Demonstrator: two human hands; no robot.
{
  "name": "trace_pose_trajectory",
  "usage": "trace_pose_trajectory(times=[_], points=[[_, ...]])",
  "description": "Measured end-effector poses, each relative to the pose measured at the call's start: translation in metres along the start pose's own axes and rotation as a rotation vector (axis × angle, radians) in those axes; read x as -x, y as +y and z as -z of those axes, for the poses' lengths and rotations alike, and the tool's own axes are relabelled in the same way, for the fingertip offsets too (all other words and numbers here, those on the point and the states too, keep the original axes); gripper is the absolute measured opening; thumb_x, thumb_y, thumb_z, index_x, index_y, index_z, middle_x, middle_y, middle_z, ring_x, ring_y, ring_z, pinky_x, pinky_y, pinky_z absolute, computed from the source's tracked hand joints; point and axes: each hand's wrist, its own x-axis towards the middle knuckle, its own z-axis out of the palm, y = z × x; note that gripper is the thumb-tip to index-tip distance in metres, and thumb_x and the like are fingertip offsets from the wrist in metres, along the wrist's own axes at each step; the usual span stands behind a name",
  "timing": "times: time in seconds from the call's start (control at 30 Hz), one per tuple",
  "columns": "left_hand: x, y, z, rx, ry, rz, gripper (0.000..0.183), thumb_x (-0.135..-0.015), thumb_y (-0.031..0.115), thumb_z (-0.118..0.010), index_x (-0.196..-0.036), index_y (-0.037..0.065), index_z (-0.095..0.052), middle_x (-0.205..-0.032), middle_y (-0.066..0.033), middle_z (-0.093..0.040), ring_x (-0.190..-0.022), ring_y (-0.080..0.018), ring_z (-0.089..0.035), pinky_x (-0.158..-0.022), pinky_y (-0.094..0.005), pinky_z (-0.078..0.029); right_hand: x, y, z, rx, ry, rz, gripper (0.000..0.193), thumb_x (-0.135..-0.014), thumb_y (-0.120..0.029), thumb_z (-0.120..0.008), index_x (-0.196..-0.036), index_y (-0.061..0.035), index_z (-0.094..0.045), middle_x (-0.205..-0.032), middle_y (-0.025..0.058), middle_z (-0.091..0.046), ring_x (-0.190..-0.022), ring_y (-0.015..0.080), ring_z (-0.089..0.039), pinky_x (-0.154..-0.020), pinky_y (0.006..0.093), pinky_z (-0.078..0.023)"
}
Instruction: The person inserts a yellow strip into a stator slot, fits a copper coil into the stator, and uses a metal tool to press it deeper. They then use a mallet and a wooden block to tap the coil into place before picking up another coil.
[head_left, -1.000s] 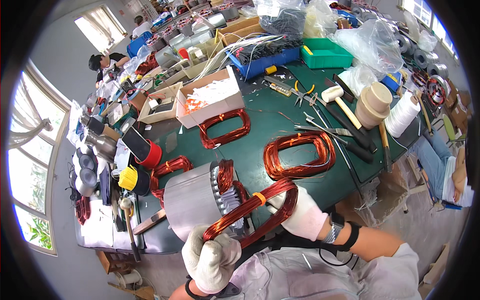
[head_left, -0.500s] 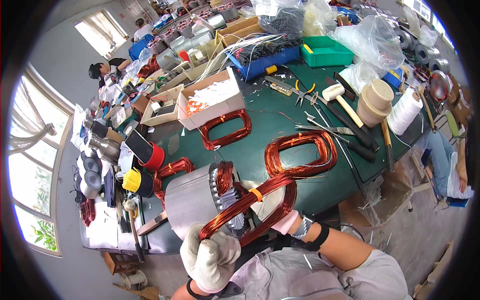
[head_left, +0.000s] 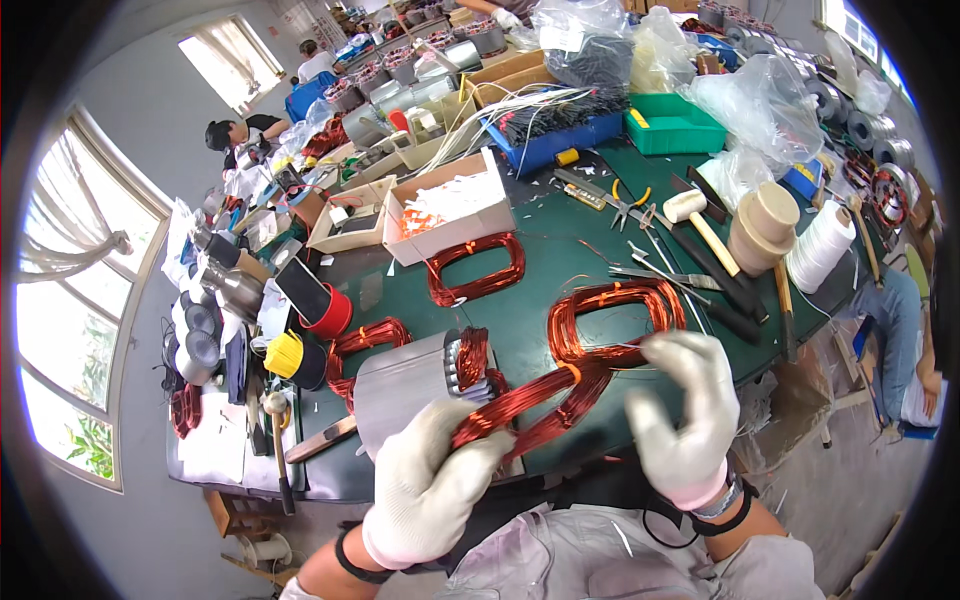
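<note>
My gloved left hand (head_left: 430,495) is closed round the near end of a copper wire coil (head_left: 535,392), which is bound with an orange tie. The coil slants in front of a grey slotted stator core (head_left: 400,385), and a bundle of copper wire (head_left: 473,355) stands in the core's slots. My gloved right hand (head_left: 690,430) hovers to the coil's right, its fingers spread and holding nothing. Just beyond it lies a stack of copper coils (head_left: 566,335), partly overlapped by the held coil's far end.
Another coil (head_left: 477,297) lies near a carton of white slips (head_left: 405,240). More copper wire (head_left: 340,375) sits left of the core. At right are pliers (head_left: 622,213), a white-headed mallet (head_left: 708,233) and a white thread cone (head_left: 822,248). A hammer (head_left: 278,425) lies at left.
My right hand has let go of the coil and moved right, fingers opening. The left hand still grips the coil, which has tilted lower. The whole view has shifted slightly.
</note>
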Motion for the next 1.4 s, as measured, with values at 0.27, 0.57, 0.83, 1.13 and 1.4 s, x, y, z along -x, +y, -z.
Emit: trace_pose_trajectory(times=[0.27, 0.57, 0.83, 1.13, 1.4], points=[[-0.045, 0.012, 0.000, -0.751, -0.174, -0.414, 0.019, -0.092, 0.004, -0.068, -0.111, 0.003, -0.065, -0.085, -0.0177, -0.069, -0.077, -0.0366, -0.071, -0.069, -0.0402, -0.055, -0.031, -0.027, -0.021, -0.392, -0.201, 0.090, 0.040, -0.084, 0.004, -0.072, -0.123, -0.0043, -0.072, -0.085, 0.0118, -0.066, -0.073, 0.0278, -0.067, -0.065, 0.0356, -0.053], [-0.052, 0.024, 0.018, -1.041, -0.125, -0.309, 0.016, -0.091, 0.009, -0.069, -0.104, 0.001, -0.071, -0.082, -0.0195, -0.071, -0.076, -0.0362, -0.073, -0.069, -0.0372, -0.057, -0.062, -0.040, 0.006, -0.986, -0.572, -0.676, 0.027, -0.092, -0.005, -0.074, -0.117, 0.0046, -0.072, -0.106, 0.0088, -0.076, -0.095, 0.0074, -0.068, -0.085, 0.0270, -0.055], [-0.057, 0.026, 0.021, -1.106, -0.138, -0.401, 0.013, -0.091, 0.008, -0.069, -0.102, 0.002, -0.069, -0.079, -0.0192, -0.070, -0.073, -0.0375, -0.072, -0.066, -0.0398, -0.056, -0.044, -0.044, -0.013, -0.804, -0.318, -0.412, 0.020, -0.090, -0.003, -0.074, -0.108, 0.0033, -0.076, -0.096, 0.0087, -0.077, -0.085, 0.0092, -0.069, -0.079, 0.0262, -0.055], [-0.053, 0.023, 0.020, -0.901, -0.098, -0.326, 0.016, -0.091, 0.003, -0.068, -0.107, 0.000, -0.067, -0.080, -0.0210, -0.069, -0.073, -0.0385, -0.072, -0.066, -0.0376, -0.056, -0.042, -0.040, -0.034, -0.104, 0.110, 0.220, 0.028, -0.078, -0.007, -0.077, -0.105, -0.0016, -0.075, -0.103, 0.0087, -0.073, -0.093, 0.0267, -0.070, -0.080, 0.0347, -0.057], [-0.059, 0.017, 0.022, -1.018, -0.222, -0.572, 0.026, -0.091, 0.004, -0.065, -0.116, 0.006, -0.059, -0.082, -0.0160, -0.069, -0.078, -0.0366, -0.072, -0.067, -0.0438, -0.056, -0.008, -0.024, -0.069, -0.551, -0.620, -0.213, 0.027, -0.101, -0.023, -0.069, -0.121, -0.0069, -0.066, -0.108, 0.0165, -0.070, -0.101, 0.0336, -0.068, -0.089, 0.0380, -0.054]])
